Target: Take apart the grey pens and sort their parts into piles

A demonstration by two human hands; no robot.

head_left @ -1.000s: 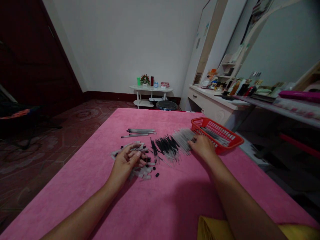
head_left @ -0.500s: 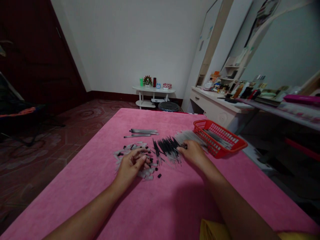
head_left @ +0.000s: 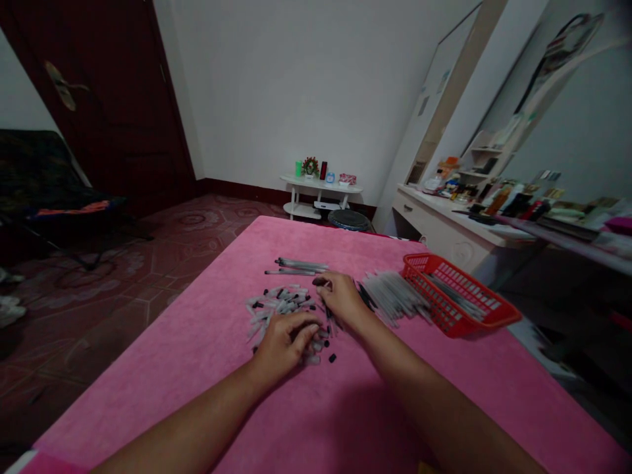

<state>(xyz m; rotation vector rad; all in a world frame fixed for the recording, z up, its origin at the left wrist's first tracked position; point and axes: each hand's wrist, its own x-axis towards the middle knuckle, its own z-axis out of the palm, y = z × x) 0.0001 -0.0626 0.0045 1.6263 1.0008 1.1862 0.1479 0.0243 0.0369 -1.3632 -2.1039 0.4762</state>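
My left hand (head_left: 288, 341) rests at the near edge of a heap of clear pen caps (head_left: 261, 311), its fingers curled toward the thumb. Whatever lies inside that curl is hidden. My right hand (head_left: 342, 297) is just beyond it, thumb and fingers pinched together above thin black-tipped pen refills (head_left: 332, 322), which it partly covers. Something dark shows at its fingertips, too small to name. To its right, clear pen barrels (head_left: 392, 296) lie side by side. Several assembled-looking pens (head_left: 299, 266) lie in a row behind the caps.
A red plastic basket (head_left: 444, 322) holding more pens stands at the right on the pink cloth (head_left: 197, 368). Small black plugs (head_left: 332, 358) lie near my left hand. Beyond are a white side table (head_left: 320, 185) and a dresser (head_left: 444, 214) with bottles.
My right hand has moved left from the right side of the black-tipped refills toward the caps, uncovering the barrels. My left hand stays by the caps. The view has turned slightly left.
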